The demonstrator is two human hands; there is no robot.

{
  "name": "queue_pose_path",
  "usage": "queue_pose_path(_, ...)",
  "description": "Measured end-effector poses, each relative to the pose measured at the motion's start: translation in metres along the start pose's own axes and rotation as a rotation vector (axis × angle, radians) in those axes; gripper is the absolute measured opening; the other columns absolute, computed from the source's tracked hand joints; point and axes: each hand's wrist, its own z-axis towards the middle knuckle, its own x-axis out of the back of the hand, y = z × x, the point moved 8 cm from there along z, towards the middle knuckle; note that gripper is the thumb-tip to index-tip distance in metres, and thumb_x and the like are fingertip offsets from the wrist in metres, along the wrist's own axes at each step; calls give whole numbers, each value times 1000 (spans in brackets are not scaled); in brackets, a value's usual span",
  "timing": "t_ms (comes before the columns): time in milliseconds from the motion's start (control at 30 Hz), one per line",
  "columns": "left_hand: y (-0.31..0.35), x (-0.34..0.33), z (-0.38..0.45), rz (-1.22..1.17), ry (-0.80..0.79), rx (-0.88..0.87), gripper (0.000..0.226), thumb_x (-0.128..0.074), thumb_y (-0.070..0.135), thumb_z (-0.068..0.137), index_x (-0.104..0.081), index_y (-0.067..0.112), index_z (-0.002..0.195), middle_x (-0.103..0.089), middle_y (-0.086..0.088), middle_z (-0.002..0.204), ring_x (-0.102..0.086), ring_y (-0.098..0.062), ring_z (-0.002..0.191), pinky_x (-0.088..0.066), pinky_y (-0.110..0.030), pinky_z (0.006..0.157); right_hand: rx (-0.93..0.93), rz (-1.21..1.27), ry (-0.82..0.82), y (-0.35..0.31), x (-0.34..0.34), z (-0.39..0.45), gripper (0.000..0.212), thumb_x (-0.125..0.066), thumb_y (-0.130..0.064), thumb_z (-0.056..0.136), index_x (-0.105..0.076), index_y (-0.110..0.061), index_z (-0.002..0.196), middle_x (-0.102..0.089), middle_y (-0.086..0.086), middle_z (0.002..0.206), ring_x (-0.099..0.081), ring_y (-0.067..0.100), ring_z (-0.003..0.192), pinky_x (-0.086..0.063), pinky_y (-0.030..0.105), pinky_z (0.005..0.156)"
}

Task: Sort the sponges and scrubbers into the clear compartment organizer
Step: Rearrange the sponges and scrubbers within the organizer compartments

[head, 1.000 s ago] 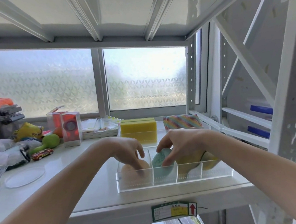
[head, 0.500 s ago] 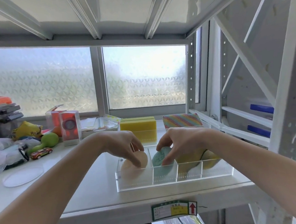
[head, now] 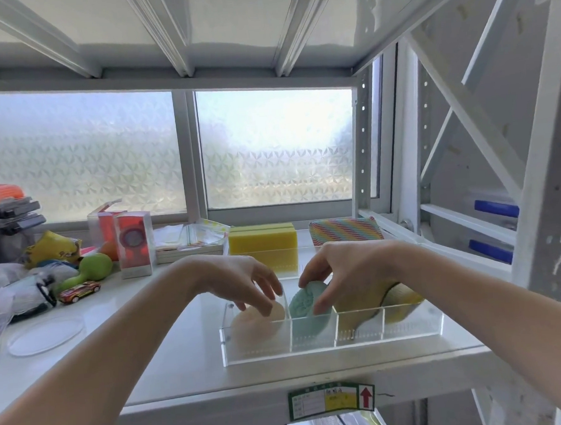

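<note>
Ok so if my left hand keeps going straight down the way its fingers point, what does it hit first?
Most likely the peach round sponge in the clear organizer's leftmost compartment. The left hand points its fingers down at it; contact can't be judged here.

bare shelf (head: 170, 360) left of organizer (head: 333, 343), toys (head: 80, 292) far left

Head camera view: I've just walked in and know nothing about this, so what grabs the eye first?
Two bare hands meet over a clear acrylic compartment organizer at the shelf's front edge. The left hand touches a round peach sponge in the leftmost compartment, and the right hand pinches a round teal scrubber in the next. Behind them sit a yellow block sponge and a rainbow-striped sponge, before a bright frosted window.
</note>
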Motion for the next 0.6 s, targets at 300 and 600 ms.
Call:
queue_pose_path(300, 5, 1, -2, 61, 70, 36, 40, -73, 38, 76, -64, 25, 112, -55, 18, 87, -57, -6, 75, -54, -21, 71, 3, 9, -38, 1, -1, 1, 53, -74, -31, 80, -58, -24, 130, -63, -5, 125, -58, 11, 113, -48, 24, 98)
queue_pose_path(600, 10, 7, -3, -4, 158, 22, 27, -68, 20, 79, -61, 16, 105, -53, 12, 83, -58, -7, 70, -57, -25, 65, 13, 27, -5, 3, -1, 2, 54, -77, -34, 77, -61, -24, 127, -63, -7, 123, -57, 10, 112, -48, 29, 101)
